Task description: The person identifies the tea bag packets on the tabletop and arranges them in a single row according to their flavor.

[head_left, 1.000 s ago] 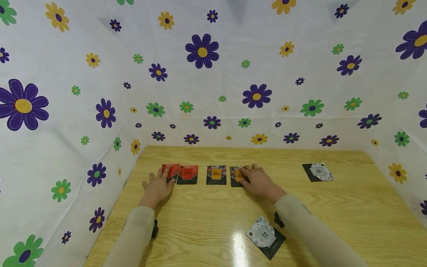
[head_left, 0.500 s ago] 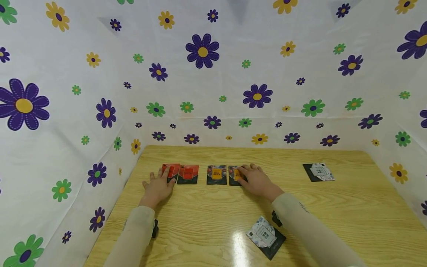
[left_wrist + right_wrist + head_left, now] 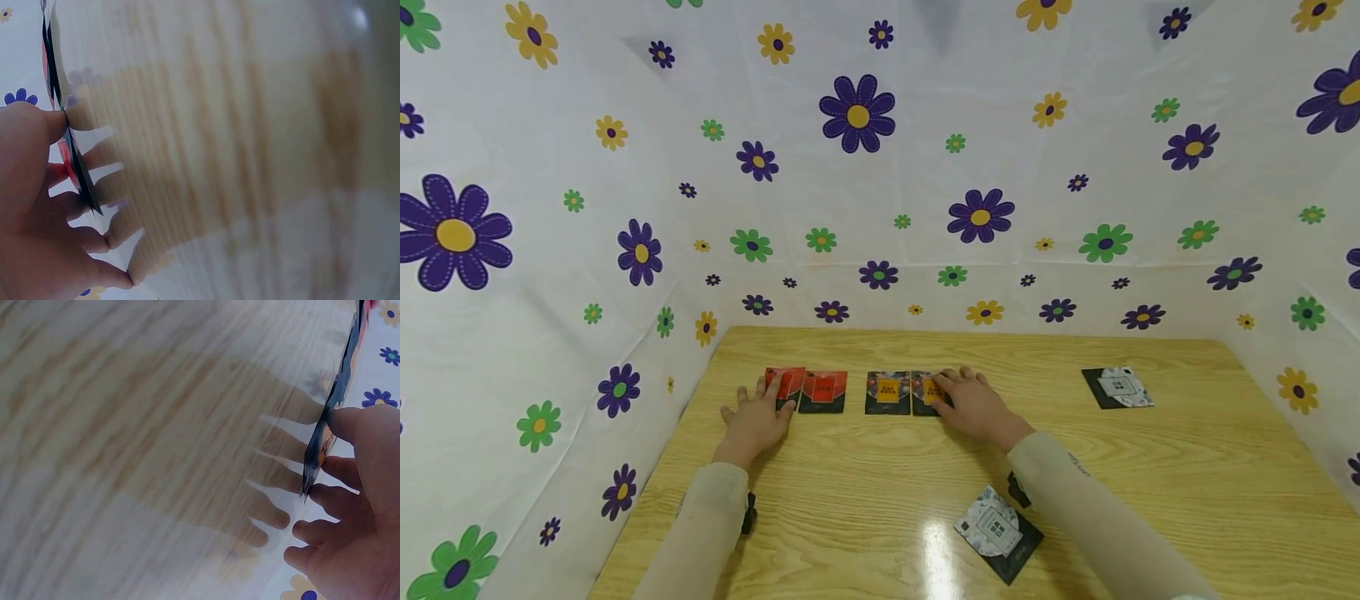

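Observation:
In the head view my left hand (image 3: 754,425) rests with spread fingers on a flat red-and-black packet (image 3: 786,382). A matching red packet (image 3: 823,393) lies just to its right. Further right is a dark packet with an orange label (image 3: 887,393). Right up against it is a second orange-labelled packet (image 3: 925,395), with the fingers of my right hand (image 3: 976,408) resting on it and covering its right part. Both wrist views show thumb and fingertips touching the packets' faces and edges: the left hand (image 3: 56,219) on red, the right hand (image 3: 356,506) on orange.
A black-and-white packet (image 3: 1118,387) lies at the back right of the wooden table (image 3: 850,483). Another white-and-black packet (image 3: 998,533) sits askew near the front, beside my right forearm. White flowered cloth (image 3: 925,167) encloses the back and sides.
My right hand has slid left with the orange-labelled packet under it, so the gap to the neighbouring orange-labelled packet has closed. The left hand and the red packets have stayed put.

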Available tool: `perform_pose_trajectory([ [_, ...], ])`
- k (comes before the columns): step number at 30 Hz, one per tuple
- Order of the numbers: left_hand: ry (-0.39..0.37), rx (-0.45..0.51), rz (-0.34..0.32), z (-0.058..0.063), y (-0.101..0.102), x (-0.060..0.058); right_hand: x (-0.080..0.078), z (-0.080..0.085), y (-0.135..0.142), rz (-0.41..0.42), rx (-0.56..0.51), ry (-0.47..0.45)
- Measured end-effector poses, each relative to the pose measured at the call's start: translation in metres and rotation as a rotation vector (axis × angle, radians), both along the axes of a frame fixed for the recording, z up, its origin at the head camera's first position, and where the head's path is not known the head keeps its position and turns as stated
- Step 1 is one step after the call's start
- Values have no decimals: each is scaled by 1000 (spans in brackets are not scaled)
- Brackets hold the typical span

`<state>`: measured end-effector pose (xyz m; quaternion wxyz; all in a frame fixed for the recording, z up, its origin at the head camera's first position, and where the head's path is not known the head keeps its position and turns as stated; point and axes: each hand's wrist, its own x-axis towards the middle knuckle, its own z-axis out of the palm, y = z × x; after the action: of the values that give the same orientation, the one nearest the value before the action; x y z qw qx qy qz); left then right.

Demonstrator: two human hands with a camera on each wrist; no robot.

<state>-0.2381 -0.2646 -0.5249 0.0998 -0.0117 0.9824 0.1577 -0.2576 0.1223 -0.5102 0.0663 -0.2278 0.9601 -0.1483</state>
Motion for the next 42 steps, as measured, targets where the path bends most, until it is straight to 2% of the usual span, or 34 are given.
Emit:
perform_pose_trajectory([
  [11, 7, -6, -4, 0, 3, 0, 0, 0, 1, -10, 16, 2],
  [24, 0, -8, -1, -1, 2, 1, 9, 11, 18, -25, 7, 24],
  [34, 8, -17, -9, -1, 0, 2, 34, 16, 46, 24, -46, 112],
  [42, 9, -20, -12, 3, 1, 2, 71, 19, 66, 57, -161, 45],
])
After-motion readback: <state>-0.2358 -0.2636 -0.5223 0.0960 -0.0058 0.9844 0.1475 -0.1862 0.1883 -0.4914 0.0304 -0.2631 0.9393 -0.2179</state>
